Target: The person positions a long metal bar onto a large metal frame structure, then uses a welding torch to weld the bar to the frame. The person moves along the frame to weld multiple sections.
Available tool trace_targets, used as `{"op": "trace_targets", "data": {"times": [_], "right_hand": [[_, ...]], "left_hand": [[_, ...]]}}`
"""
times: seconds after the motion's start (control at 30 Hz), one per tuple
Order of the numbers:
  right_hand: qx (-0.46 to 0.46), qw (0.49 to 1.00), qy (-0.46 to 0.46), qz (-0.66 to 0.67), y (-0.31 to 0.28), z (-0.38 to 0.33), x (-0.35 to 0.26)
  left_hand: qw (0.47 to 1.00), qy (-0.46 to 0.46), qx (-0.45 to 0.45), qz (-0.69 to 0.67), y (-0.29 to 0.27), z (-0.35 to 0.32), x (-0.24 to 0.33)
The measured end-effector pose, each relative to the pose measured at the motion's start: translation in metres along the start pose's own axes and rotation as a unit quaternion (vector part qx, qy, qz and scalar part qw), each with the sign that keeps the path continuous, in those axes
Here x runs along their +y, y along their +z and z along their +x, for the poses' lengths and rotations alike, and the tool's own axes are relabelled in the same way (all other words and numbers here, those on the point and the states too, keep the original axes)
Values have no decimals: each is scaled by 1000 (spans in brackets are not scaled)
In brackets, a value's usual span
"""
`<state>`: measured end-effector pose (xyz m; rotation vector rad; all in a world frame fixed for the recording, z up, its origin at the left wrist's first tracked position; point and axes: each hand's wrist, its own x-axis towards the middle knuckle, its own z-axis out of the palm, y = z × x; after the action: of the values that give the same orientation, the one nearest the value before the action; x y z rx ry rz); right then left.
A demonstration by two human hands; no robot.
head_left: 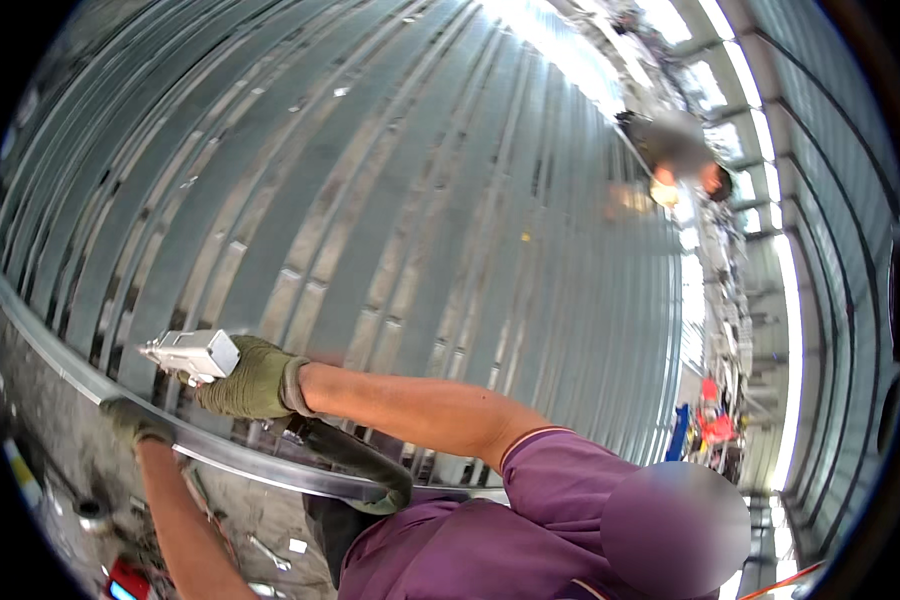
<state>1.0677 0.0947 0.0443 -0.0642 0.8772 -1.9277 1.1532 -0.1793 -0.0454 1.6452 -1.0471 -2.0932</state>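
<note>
Silver metal tool (198, 354) is gripped by the gloved right hand (254, 380) over the grey slats (310, 212); the left hand (136, 422), apart from it, is at the rail (270, 466), grip unclear. A loosening hold could drop the tool, perhaps pinching fingers.

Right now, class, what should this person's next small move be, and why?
Probably to ease the silver tool slightly toward the metal rail: the gloved right hand grips the tool, whose narrow end points out over the slats near that rail, and the gloved left hand is at the rail, perhaps well placed to steady the reach.
</note>
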Motion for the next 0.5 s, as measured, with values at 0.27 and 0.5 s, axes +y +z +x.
{"op": "trace_targets", "data": {"times": [0.27, 0.5], "right_hand": [[134, 892, 60, -426, 43, -107, -123], [120, 890, 32, -439, 51, -81, -100]], "left_hand": [[936, 89, 188, 285, -50, 47, 30], [863, 251, 125, 419, -110, 168, -6]]}}
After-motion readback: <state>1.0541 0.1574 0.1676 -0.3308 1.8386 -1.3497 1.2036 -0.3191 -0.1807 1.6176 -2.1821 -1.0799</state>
